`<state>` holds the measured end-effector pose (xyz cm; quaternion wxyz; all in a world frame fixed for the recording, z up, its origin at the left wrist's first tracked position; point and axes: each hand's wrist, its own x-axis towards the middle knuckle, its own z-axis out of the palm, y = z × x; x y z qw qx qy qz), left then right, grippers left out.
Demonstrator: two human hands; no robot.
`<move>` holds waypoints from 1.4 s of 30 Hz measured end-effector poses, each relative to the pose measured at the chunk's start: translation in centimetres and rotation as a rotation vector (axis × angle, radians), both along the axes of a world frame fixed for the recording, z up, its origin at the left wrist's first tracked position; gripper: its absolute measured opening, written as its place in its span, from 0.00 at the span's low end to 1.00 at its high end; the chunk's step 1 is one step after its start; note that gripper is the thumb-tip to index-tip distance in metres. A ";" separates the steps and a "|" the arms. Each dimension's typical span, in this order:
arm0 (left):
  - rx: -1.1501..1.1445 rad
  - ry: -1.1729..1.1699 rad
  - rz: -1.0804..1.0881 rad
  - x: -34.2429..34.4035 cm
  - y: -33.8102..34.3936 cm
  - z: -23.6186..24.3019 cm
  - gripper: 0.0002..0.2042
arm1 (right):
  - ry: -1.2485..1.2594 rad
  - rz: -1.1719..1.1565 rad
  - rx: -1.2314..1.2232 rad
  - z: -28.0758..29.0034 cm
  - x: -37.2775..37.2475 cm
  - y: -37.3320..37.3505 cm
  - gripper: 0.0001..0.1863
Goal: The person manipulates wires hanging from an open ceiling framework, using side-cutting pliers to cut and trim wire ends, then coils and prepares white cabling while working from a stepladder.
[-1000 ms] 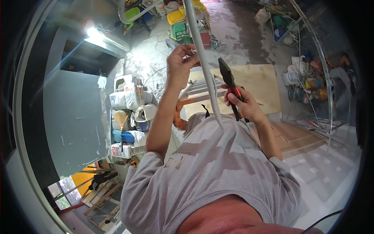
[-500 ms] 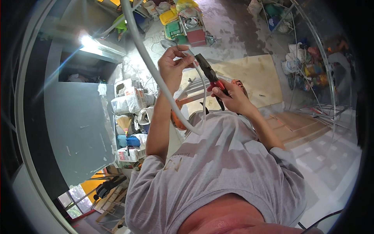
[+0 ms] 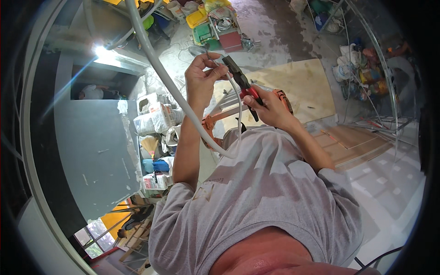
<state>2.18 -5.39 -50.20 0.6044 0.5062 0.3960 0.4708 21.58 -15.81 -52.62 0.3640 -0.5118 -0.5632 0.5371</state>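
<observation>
In front of my chest, my left hand (image 3: 201, 79) is raised with thumb and fingers pinched on the upper end of a thin white cable (image 3: 239, 103). The cable curves down past the pliers toward my shirt. Pliers (image 3: 237, 75) with dark jaws and red-and-black handles are gripped in my right hand (image 3: 273, 109). Their jaws point up and left, close beside my left fingertips; whether they touch the cable I cannot tell. A thick pale conduit (image 3: 166, 79) sweeps down from the top, passes in front of my left forearm and bends toward the thin cable near my shirt.
Below my hands stands an orange-and-metal stepladder (image 3: 280, 98). A pale board (image 3: 305, 89) lies beyond it. Stacked bags (image 3: 158, 117) stand left, beside a grey panel (image 3: 98, 156). A bright lamp (image 3: 106, 51) shines upper left. Other people (image 3: 137, 217) are at lower left and farther back.
My right hand has brought the pliers slightly left and up, nearer my left fingertips. My left hand keeps its pinch. The person at lower left has changed posture.
</observation>
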 end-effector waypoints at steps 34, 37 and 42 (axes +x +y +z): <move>-0.097 -0.031 -0.022 -0.4 -1.4 0.6 0.33 | 0.001 -0.346 -0.065 -3.5 2.2 5.0 0.17; -0.124 -0.033 -0.037 -0.3 -0.7 0.0 0.31 | 0.077 -0.334 -0.053 -2.6 3.4 4.9 0.14; -0.178 -0.070 -0.055 -0.2 -0.7 -0.3 0.29 | 0.266 -0.283 -0.041 -1.2 3.0 4.1 0.11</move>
